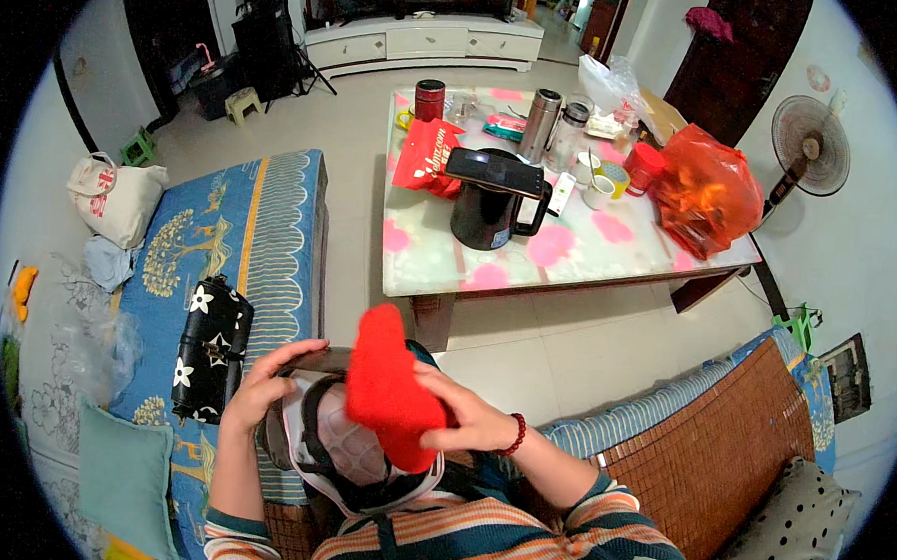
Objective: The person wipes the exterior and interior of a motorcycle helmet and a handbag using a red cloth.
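On my lap in the head view lies a white and black cap-like item [346, 438], its pale lining and black inner band facing up. My left hand [262, 380] grips its dark edge, with the thumb and fingers curled round it. My right hand [469, 417], with a dark red bead bracelet at the wrist, holds a fuzzy red cloth [389, 383] upright over the item. The cloth hides part of the item's right side. A black handbag with white flowers [212, 350] rests on the blue sofa beside my left hand.
Ahead stands a low table [419, 264] with a black kettle [483, 219], a phone [495, 171] on top of it, cups, flasks and a red plastic bag [700, 196]. A brown mat [706, 451] covers the right seat. A fan [811, 146] stands at the right wall.
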{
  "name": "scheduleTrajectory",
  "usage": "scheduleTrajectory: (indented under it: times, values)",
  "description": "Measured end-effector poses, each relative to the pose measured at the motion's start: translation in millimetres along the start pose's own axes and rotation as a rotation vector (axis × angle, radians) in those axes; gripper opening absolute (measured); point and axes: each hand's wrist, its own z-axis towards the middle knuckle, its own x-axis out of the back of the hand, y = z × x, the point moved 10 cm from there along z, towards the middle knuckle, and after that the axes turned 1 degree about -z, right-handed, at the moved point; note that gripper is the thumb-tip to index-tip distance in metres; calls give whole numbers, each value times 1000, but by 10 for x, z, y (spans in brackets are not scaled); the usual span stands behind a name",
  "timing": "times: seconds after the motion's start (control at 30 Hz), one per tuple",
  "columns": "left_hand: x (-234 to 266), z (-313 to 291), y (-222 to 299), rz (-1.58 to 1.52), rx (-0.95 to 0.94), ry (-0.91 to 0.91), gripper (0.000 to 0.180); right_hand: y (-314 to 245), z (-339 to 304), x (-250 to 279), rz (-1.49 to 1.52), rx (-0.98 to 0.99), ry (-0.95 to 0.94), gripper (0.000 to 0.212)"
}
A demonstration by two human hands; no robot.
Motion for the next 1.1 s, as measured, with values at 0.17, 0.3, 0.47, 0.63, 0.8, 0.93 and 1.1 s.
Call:
scheduleTrajectory:
  times: [0.17, 0.3, 0.47, 0.63, 0.8, 0.93, 1.1]
  values:
    - [52, 15, -219, 52, 64, 28, 54, -555, 479, -127, -568, 125, 155, 74]
    - [75, -28, -256, 92, 55, 52, 44, -428, 653, -187, -794, 155, 345, 75]
    - [70, -88, -266, 187, 91, 56, 40, -278, 658, -102, -897, 204, 458, 66]
    - [36, -44, -245, 170, 81, 76, 45, -124, 520, 23, -819, 116, 476, 60]
    - [-38, -43, -12, 247, 33, 62, 62, 34, 160, 97, -696, 52, 519, 58]
    - [30, -101, 23, 187, 29, 69, 66, 498, -170, 158, -11, -92, 558, 58]
    - [39, -211, 25, 81, 41, 99, 72, 357, -179, 67, -32, -144, 258, 99]
